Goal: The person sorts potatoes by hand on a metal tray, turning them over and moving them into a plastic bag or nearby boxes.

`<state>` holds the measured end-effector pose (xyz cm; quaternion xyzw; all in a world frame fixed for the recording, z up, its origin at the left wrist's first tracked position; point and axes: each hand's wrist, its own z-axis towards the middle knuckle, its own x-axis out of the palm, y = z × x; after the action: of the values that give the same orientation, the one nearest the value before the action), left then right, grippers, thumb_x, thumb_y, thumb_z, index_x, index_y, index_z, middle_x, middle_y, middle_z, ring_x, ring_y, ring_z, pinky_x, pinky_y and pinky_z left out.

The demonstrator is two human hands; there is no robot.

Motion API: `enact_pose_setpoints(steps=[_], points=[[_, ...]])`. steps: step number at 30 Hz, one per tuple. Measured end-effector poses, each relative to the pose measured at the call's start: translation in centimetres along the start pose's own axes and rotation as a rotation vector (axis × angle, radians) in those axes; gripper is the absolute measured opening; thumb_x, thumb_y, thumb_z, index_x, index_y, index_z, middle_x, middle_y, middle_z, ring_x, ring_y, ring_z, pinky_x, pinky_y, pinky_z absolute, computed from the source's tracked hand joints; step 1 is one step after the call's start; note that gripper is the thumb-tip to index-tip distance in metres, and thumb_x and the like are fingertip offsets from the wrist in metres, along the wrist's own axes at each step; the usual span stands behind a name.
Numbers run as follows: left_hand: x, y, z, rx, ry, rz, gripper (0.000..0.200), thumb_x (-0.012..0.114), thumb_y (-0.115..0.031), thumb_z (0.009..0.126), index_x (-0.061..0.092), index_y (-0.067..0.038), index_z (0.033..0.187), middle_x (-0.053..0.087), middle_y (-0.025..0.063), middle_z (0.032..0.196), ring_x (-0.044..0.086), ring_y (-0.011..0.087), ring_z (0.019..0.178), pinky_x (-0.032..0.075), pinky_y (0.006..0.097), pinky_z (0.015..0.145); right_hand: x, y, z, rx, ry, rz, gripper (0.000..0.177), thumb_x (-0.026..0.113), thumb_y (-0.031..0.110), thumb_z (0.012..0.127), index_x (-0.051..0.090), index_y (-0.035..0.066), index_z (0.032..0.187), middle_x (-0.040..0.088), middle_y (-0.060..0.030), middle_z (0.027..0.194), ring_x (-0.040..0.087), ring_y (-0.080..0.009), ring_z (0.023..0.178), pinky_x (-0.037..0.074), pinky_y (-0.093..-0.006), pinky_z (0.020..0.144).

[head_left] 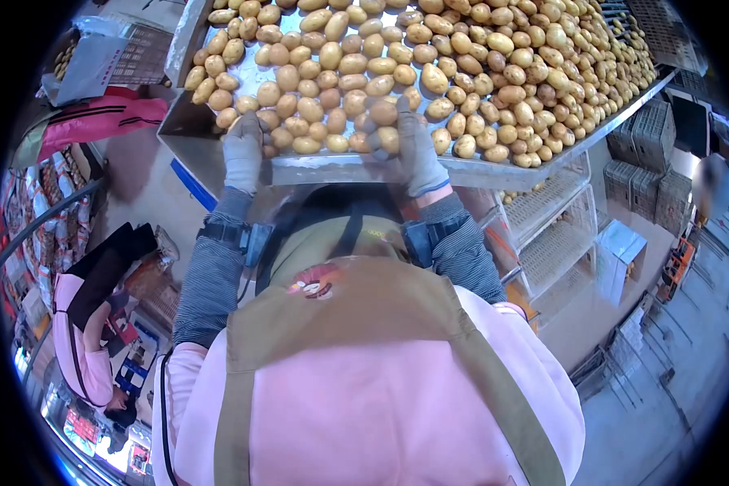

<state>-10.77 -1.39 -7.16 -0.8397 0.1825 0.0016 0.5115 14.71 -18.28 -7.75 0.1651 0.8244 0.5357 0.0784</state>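
Observation:
Many yellow-brown potatoes (330, 55) lie on a metal tray (316, 168) in front of me, spread loosely on the left and heaped on the right. My left hand (245, 150), in a grey glove, rests at the tray's near edge beside the potatoes. Its fingers reach forward, with nothing seen in them. Also gloved, my right hand (419, 150) is over the near edge, its fingers around a potato (387, 140). Motion smears that potato and the fingertips. Another blurred potato (383, 112) is just beyond it.
Clear plastic crates (551, 243) stand below the tray on the right. Stacked grey crates (644, 134) and a white box (620, 259) are farther right. A person (85, 340) in pink bends at the lower left. A pink cloth (97, 121) lies at upper left.

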Motion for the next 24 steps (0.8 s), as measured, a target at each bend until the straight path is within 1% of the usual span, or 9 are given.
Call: enact_pose_setpoints(steps=[5,10,13,16,17,18,21,23,24], points=[[3.4,1.1,-0.9,0.074,0.009,0.07,0.04,0.052,-0.034,0.107,0.065,-0.003,0.086,0.058,-0.0013,0.069,0.052,0.0086,0.056,0.039,0.0254,0.049,1.2,1.8,-2.9,0.059,0.008,0.227,0.081,0.078,0.025,0.083,0.037,-0.006,0.146,0.065,-0.0186,0.115,0.067,-0.0299,0.098,0.056,-0.0357,0.07],[4.5,0.0,-1.9,0.484,0.024,0.558,0.029,0.06,-0.03,0.102,0.067,-0.003,0.111,0.068,0.0149,0.109,0.064,0.0291,0.098,0.05,0.0372,0.089,2.4,4.8,-3.2,0.259,0.03,0.429,0.042,0.054,0.033,0.106,0.054,0.0,0.131,0.069,-0.0096,0.1,0.068,-0.0244,0.092,0.055,-0.0314,0.054],[3.8,-0.5,-1.2,0.904,-0.04,0.914,0.032,0.066,-0.027,0.097,0.067,-0.004,0.119,0.068,0.0163,0.113,0.064,0.033,0.105,0.049,0.0411,0.094,5.3,1.8,-1.4,0.142,-0.009,0.093,0.046,0.051,0.042,0.106,0.061,0.001,0.121,0.069,-0.0109,0.085,0.069,-0.0208,0.072,0.054,-0.0319,0.053],[4.5,-5.3,-6.8,0.768,0.18,0.741,0.04,0.071,-0.024,0.092,0.065,-0.005,0.126,0.067,0.0174,0.117,0.064,0.0339,0.109,0.049,0.0431,0.098,7.6,-1.5,-0.2,-0.071,-0.071,-0.145,0.045,0.05,0.041,0.106,0.064,0.0,0.118,0.068,-0.014,0.082,0.069,-0.0187,0.063,0.054,-0.0323,0.052],[4.5,-4.3,-6.7,0.716,0.467,0.618,0.047,0.072,-0.02,0.09,0.06,-0.005,0.133,0.066,0.0184,0.12,0.063,0.0348,0.112,0.049,0.0428,0.099,8.1,-1.4,-0.6,0.018,-0.009,-0.057,0.047,0.047,0.043,0.107,0.064,0.0,0.117,0.069,-0.0135,0.083,0.068,-0.0179,0.062,0.053,-0.0312,0.051],[5.0,-2.9,-7.4,0.86,0.388,0.668,0.054,0.072,-0.022,0.091,0.054,-0.006,0.139,0.065,0.019,0.121,0.063,0.0365,0.111,0.05,0.0433,0.097,7.8,-0.8,-1.8,0.106,0.053,0.026,0.05,0.044,0.044,0.107,0.065,0.0,0.116,0.069,-0.013,0.083,0.067,-0.017,0.06,0.052,-0.0301,0.051],[5.2,-1.3,-7.2,0.72,0.497,0.666,0.056,0.069,-0.024,0.092,0.052,-0.006,0.141,0.065,0.0195,0.119,0.063,0.0393,0.107,0.05,0.0452,0.096,5.2,1.6,-5.2,0.431,0.319,0.211,0.062,0.031,0.056,0.105,0.063,0.004,0.11,0.07,-0.0109,0.086,0.057,-0.0123,0.052,0.045,-0.0241,0.05],[6.0,-1.7,-8.8,0.748,0.564,0.608,0.054,0.068,-0.023,0.092,0.052,-0.006,0.141,0.065,0.0196,0.119,0.063,0.0392,0.107,0.05,0.0448,0.094,4.3,6.2,-8.3,0.536,0.209,0.48,0.052,0.036,0.05,0.106,0.064,0.005,0.103,0.069,-0.0122,0.089,0.056,-0.0121,0.058,0.045,-0.0237,0.053],[6.7,-2.1,-9.8,0.756,0.599,0.577,0.054,0.068,-0.022,0.092,0.052,-0.006,0.141,0.065,0.0196,0.119,0.063,0.0392,0.107,0.051,0.0446,0.094,3.5,5.6,-8.6,0.113,0.145,0.05,0.047,0.037,0.045,0.106,0.064,0.006,0.104,0.068,-0.0124,0.09,0.058,-0.0128,0.062,0.046,-0.0247,0.056]])
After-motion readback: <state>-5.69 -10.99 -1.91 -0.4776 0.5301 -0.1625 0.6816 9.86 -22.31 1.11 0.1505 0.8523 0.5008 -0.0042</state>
